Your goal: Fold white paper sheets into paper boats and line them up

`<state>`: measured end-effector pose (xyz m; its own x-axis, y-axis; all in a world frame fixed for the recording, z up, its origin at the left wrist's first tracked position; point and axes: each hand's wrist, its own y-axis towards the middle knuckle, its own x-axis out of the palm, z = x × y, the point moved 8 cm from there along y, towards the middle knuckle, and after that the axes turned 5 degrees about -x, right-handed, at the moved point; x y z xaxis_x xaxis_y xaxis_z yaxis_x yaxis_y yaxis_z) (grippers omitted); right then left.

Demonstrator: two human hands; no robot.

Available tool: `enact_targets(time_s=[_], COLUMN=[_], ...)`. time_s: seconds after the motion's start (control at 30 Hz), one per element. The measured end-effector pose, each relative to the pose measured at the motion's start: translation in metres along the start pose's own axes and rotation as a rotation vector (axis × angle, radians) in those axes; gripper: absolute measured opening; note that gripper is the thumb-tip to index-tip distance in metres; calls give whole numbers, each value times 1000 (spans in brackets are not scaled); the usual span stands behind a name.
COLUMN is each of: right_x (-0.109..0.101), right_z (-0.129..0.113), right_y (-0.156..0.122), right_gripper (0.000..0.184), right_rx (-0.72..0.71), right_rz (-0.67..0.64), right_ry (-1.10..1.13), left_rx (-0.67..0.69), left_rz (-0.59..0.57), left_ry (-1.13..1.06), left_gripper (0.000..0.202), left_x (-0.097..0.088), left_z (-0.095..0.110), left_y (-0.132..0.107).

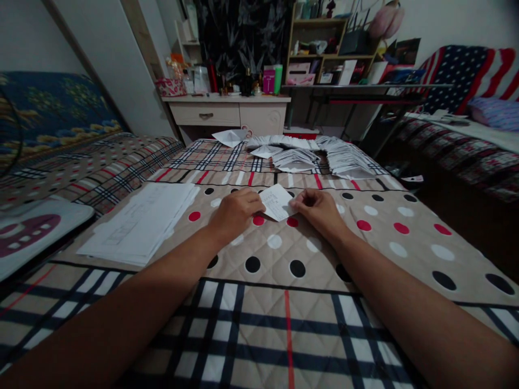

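A small white folded paper [277, 202] lies on the dotted quilt [284, 254] in front of me. My left hand [236, 212] is closed, its fingers pressing the paper's left edge. From the other side my right hand [317, 208] pinches the paper's right edge with curled fingers. Both forearms stretch out over the plaid part of the quilt.
A stack of flat white sheets [141, 222] lies to the left. Several piles of folded white papers [308, 154] sit at the far end of the bed. Beyond stand a drawer cabinet [227, 114], a shelf [324, 48] and a second bed [466, 135] at right.
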<state>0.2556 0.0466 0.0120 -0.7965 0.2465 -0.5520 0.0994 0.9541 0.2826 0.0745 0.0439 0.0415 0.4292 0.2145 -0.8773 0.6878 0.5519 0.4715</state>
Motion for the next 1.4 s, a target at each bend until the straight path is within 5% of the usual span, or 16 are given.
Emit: enact_targets(time_s=[0.13, 0.3, 0.47, 0.63, 0.83, 1.0, 1.17, 1.4], right_x=[-14, -5, 1, 14, 26, 29, 33, 34], right_z=[1, -38, -59, -60, -53, -48, -44, -42], right_y=[1, -7, -18, -23, -26, -24, -22, -22], right_gripper=[15, 39, 29, 34, 35, 26, 25, 20], right_rx=[-42, -436, -660, -781, -743, -630, -506, -501], right_rz=[156, 3, -47, -172, -347, -436, -568, -575], right_ry=[186, 92, -88, -257, -79, 103, 223, 219], left_rx=[-171, -306, -232, -119, -320, -389, -573, -460], left_rz=[178, 178, 158, 47, -187, -265, -321, -268], left_ry=[-249, -487, -519, -234, -64, -342, -589, -378], left_gripper=[27, 30, 29, 28, 16, 8, 34, 40], left_x=[-11, -7, -2, 3, 0, 9, 29, 24], left_z=[-31, -42, -42, -30, -18, -29, -52, -36], left_y=[-3, -3, -2, -3, -6, -6, -15, -9])
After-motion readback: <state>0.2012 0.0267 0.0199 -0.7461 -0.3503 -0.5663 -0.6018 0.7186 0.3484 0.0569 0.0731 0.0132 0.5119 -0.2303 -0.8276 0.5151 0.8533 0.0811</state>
